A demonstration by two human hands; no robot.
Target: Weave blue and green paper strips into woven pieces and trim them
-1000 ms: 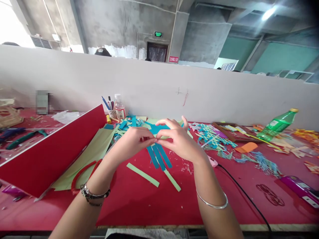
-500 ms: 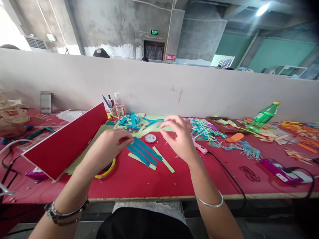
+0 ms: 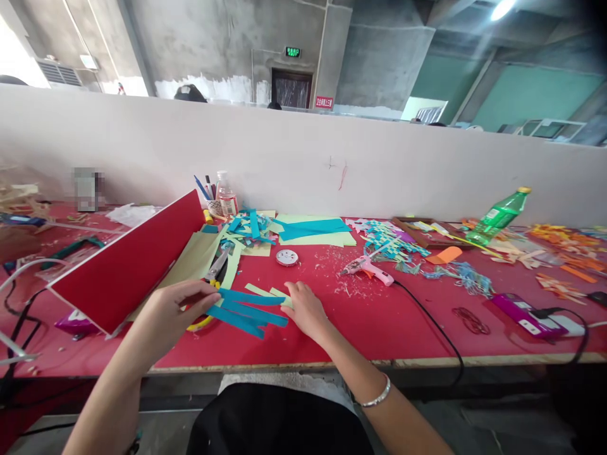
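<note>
- The left hand (image 3: 171, 311) is left of the middle of the frame. Its thumb and fingers pinch the left ends of some blue paper strips (image 3: 246, 312).
- The blue paper strips spread out like a fan, low in the middle of the frame, above the red table (image 3: 327, 354).
- The right hand (image 3: 307, 311) is at the right end of the top blue strip, with its fingers and thumb bent. I cannot tell if it grips anything.
- Pale green strips (image 3: 255, 289) lie just behind the blue ones, close to the right fingertips.
- Scissors (image 3: 219, 264) lie near the left hand, and the hand and strips hide part of them.
- A round white disc (image 3: 287, 257) with tiny marks sits in the middle of the frame.
- A pink glue gun (image 3: 367, 269) lies on its side, right of the middle. Its black cord (image 3: 429, 317) runs to the lower right.
- A red board (image 3: 137, 262) stands up on the left side.
- A heap of blue and green paper scraps (image 3: 250, 229) lies past the scissors.
- A green bottle (image 3: 500, 218) leans over on the right side.
</note>
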